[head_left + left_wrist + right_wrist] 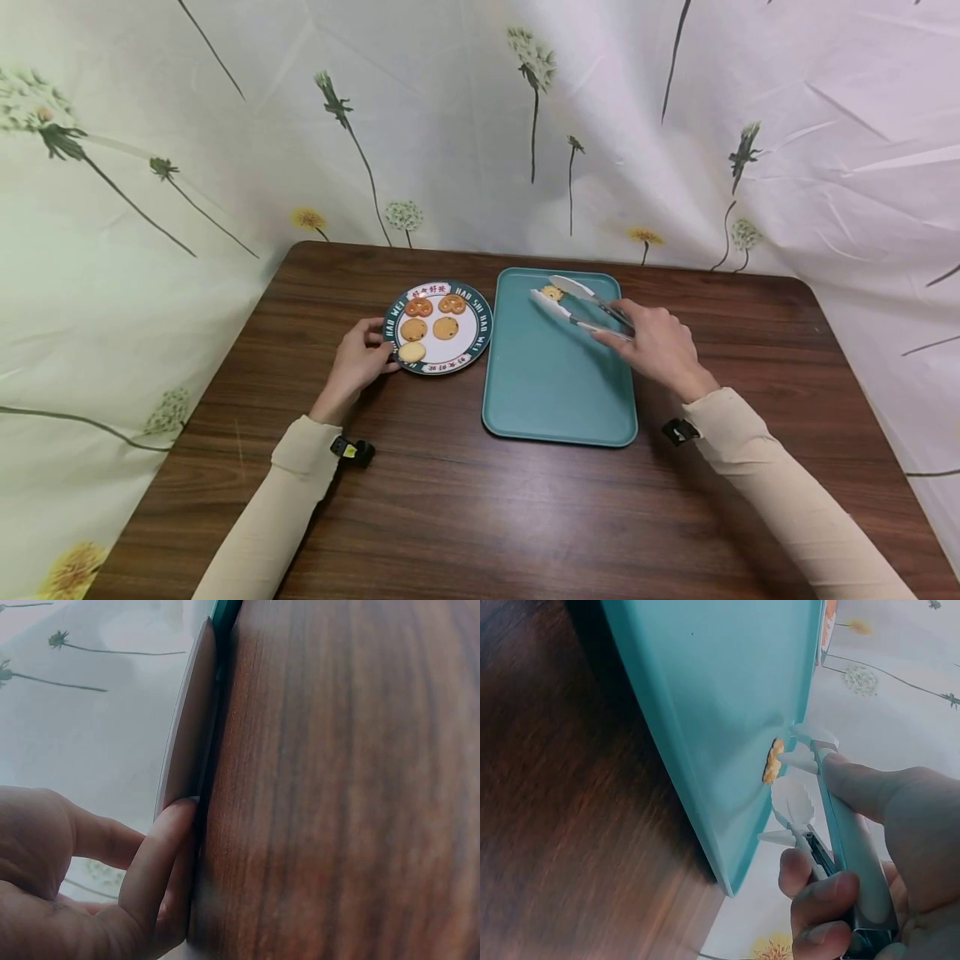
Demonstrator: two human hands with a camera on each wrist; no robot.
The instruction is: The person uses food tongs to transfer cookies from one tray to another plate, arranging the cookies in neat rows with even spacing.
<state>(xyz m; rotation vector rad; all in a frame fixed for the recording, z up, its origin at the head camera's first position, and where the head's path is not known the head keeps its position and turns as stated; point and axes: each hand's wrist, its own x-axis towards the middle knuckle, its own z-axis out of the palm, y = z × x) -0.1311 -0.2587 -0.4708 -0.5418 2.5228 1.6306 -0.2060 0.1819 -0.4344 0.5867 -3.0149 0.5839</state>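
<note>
A round plate (pixel 467 335) with a dark green lettered rim lies left of a teal tray (pixel 558 379). My left hand (pixel 358 362) holds the plate's left rim, its fingertips (pixel 176 817) at the edge in the left wrist view. On the plate are two pretzels (pixel 452 304), two speckled round cookies (pixel 446 328) and a paler round cookie (pixel 412 352). My right hand (pixel 662 346) grips metal tongs (pixel 855 855) with white scalloped tips. The tips stand spread on either side of a small golden cookie (pixel 773 760) near the tray's far edge; whether they touch it, I cannot tell.
Tray and plate stand near the far edge of a dark wooden table (pixel 450 500). A pale curtain (pixel 465 125) printed with dandelions hangs right behind that edge.
</note>
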